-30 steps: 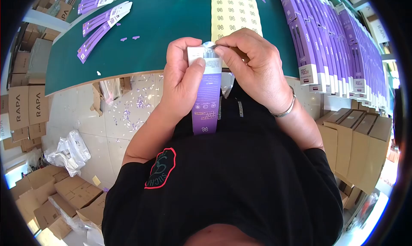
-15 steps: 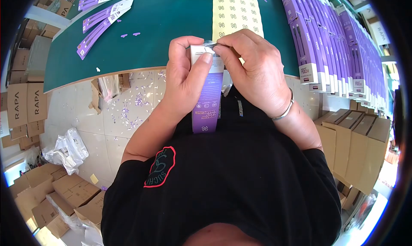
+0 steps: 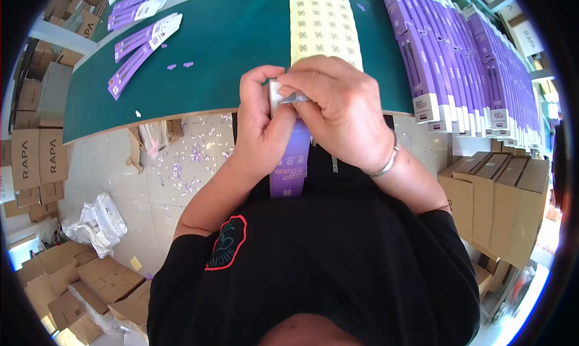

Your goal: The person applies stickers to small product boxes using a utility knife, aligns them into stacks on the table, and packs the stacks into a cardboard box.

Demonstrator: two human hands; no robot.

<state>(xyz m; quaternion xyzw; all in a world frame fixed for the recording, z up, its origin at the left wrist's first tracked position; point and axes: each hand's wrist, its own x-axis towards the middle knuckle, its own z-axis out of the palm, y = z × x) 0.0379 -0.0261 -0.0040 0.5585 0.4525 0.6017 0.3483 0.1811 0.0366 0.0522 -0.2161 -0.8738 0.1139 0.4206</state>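
My left hand is closed around the upper part of a slim purple-and-white carton, with its thumb across the front. The carton stands on end, close against the black shirt. Over its white top end, my right hand is closed, pinching a small shiny grey piece between thumb and fingers. I cannot tell exactly what that piece is. My right fingers hide most of the carton's top. Just beyond my hands lies a pale yellow sheet of printed stickers on the green table.
Rows of purple cable boxes stand on the right of the table. Flat purple cartons lie at the left. Brown cardboard boxes stand at both sides. Paper scraps litter the floor.
My right hand has moved left and slightly down, across the carton's top, with the grey piece. My left hand still holds the carton, which sits slightly lower in view.
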